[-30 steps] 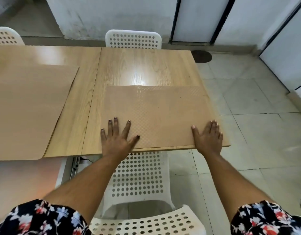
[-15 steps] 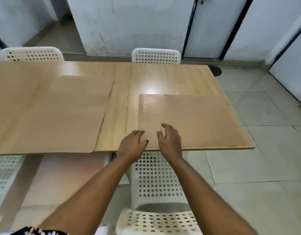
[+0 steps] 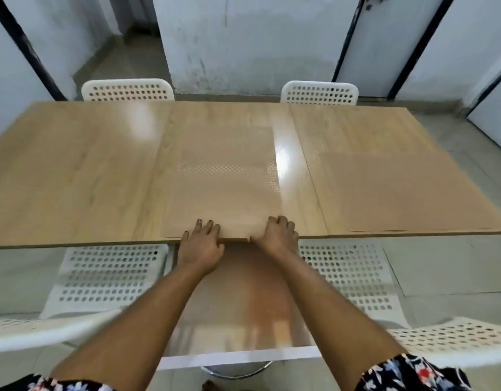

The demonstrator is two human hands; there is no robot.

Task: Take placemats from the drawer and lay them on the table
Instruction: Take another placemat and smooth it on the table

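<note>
Two tan textured placemats lie on the long wooden table (image 3: 74, 179). The middle placemat (image 3: 223, 182) reaches the near edge and overhangs it slightly; the right placemat (image 3: 398, 190) lies by the table's right end. My left hand (image 3: 200, 245) and my right hand (image 3: 278, 235) hold the middle placemat's near edge, fingers on top, a short gap between them. My right hand's fingers are curled at the mat's near right corner. Below the hands the drawer (image 3: 238, 358) stands pulled out, its brownish inside blurred.
White perforated chairs stand at the near side, one on the left (image 3: 102, 277) and one on the right (image 3: 353, 277), and two chair backs (image 3: 128, 90) show beyond the far edge. Tiled floor lies to the right; walls and doors stand behind.
The view has swung left. Both hands left the right placemat, came together, and now sit on the near edge of the middle placemat above the open drawer.
</note>
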